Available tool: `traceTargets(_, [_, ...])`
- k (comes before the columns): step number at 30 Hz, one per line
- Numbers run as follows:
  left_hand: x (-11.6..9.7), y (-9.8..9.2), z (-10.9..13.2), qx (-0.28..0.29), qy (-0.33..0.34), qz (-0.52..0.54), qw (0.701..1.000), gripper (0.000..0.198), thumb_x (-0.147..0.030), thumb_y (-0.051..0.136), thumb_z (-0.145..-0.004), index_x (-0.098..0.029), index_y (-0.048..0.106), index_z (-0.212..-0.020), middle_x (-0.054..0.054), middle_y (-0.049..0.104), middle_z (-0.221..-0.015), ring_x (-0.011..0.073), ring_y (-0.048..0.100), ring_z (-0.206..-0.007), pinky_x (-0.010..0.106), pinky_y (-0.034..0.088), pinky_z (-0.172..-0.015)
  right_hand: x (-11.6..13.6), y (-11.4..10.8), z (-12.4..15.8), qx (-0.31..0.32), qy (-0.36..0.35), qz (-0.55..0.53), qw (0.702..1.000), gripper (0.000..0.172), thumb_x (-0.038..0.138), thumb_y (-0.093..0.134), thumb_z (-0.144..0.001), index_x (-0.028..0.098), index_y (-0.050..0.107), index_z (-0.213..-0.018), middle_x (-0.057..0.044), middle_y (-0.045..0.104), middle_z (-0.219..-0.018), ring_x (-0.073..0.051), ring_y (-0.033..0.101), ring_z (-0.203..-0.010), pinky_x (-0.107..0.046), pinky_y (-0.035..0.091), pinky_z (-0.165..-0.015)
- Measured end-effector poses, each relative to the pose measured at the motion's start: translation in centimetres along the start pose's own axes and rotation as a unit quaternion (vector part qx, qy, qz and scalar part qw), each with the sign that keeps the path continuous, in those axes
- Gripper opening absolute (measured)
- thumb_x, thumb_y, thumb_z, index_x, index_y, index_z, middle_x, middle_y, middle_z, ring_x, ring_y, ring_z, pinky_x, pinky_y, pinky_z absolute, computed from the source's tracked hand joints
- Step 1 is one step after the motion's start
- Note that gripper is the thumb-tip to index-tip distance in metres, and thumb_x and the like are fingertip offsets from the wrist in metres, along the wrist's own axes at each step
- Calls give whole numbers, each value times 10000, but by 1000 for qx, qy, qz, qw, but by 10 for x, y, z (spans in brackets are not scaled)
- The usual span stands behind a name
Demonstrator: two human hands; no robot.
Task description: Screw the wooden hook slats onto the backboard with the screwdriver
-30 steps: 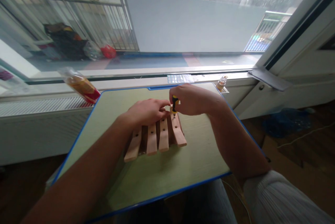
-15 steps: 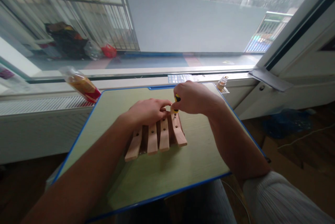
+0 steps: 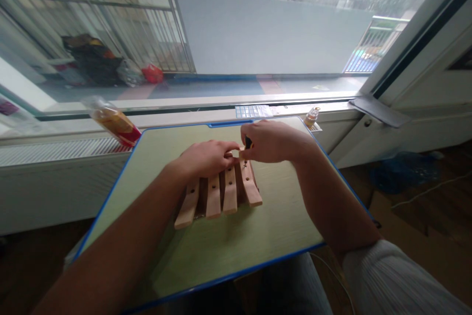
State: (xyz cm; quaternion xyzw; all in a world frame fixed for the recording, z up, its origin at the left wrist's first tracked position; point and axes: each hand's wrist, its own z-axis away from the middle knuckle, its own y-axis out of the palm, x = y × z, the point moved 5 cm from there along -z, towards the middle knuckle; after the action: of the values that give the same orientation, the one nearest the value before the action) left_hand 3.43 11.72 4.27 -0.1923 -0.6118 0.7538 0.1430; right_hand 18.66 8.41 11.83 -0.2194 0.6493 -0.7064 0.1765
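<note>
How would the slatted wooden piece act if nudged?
Likely stiff: the slatted wooden piece looks thick and solid. Probably slides rather than rolls, being broad and low on the tabletop. The left hand resting on it would likely add resistance.

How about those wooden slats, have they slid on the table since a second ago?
No. The wooden slats sit in the same place against the table's blue edge, with no slide either way that I can see.

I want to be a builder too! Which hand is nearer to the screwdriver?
The right hand: it grips the screwdriver by its handle. The left hand is left of it, on the wooden bars.
</note>
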Motion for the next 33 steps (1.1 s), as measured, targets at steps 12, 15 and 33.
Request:
traceTargets(12, [-4,-2,2,3,8,5,1000,441,-600,496,-1011,-447,714,-1362,14,813,-1310,329,757,-1136,416,562,-886,-1,-3,-1,2,29,19,999,343,321,673,-852,168,819,-1122,-175,811,-1063,-257,682,-860,-342,408,-688])
traceTargets(15, [-4,-3,3,1,4,4,1000,452,-612,489,-1012,-446,706,-1372,14,808,-1321,326,749,-1155,408,559,-882,-4,-3,-3,3,60,21,998,394,435,708,-854,163,835,-1110,-192,810,-1063,-276,694,-876,-352,437,-701])
traceTargets(33, [-2,0,1,4,8,3,1000,467,-624,470,-1026,-452,712,-1387,22,791,-1365,323,741,-1171,401,553,-881,-3,-4,-1,-37,-2,-40,999,344,364,682,-881,161,783,-1139,-128,799,-973,-236,658,-864,-330,396,-704])
